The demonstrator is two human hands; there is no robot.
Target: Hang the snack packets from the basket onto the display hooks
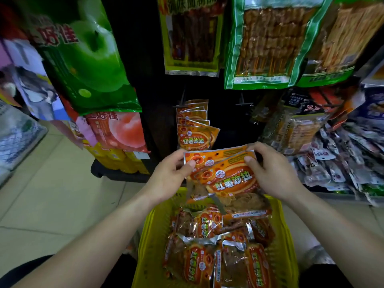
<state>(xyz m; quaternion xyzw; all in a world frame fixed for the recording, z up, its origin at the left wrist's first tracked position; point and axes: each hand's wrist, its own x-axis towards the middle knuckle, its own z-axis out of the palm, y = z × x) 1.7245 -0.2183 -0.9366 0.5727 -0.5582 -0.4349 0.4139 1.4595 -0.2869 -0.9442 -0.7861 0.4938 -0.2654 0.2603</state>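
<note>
Orange snack packets (218, 254) fill a yellow basket (287, 242); above its far edge, left hand (172, 173) and right hand (270, 171) pinch two overlapping packets (226, 175) below a hook's hanging row (194, 129).

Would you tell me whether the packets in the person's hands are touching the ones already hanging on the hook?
Apart. The head view shows dark background between the held packets and the hanging packets above them.
</note>
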